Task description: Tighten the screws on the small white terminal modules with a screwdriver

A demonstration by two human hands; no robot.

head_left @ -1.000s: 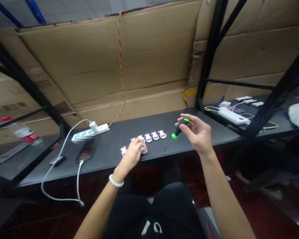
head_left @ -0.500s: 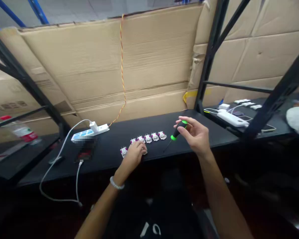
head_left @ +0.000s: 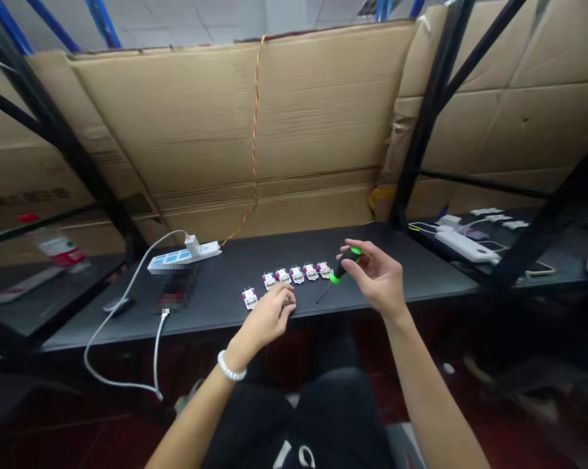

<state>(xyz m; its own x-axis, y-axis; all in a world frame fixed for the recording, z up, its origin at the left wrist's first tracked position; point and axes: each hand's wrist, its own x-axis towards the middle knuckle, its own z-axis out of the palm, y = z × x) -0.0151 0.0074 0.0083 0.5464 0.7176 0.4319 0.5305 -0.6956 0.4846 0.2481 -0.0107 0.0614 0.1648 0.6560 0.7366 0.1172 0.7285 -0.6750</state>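
Observation:
My right hand (head_left: 375, 277) grips a black screwdriver with green bands (head_left: 340, 267), its thin tip slanting down toward the black table (head_left: 421, 270). My left hand (head_left: 269, 316) rests at the table's front edge with its fingers curled over a small white and purple part (head_left: 287, 300); most of that part is hidden. A row of several like parts (head_left: 296, 275) lies just behind it, and a single part (head_left: 249, 298) sits to the left of my fingers.
A white power strip (head_left: 184, 257) with a plugged charger and white cable (head_left: 122, 299) lies at the left. Cardboard sheets (head_left: 255, 130) wall the back. Black rack posts (head_left: 424, 111) flank the table. A second power strip and cables (head_left: 463, 244) lie at the right, a water bottle (head_left: 54, 247) at the far left.
My right hand has brought the screwdriver lower and left, nearer the row of parts. My left hand has slid slightly back toward the table's front edge.

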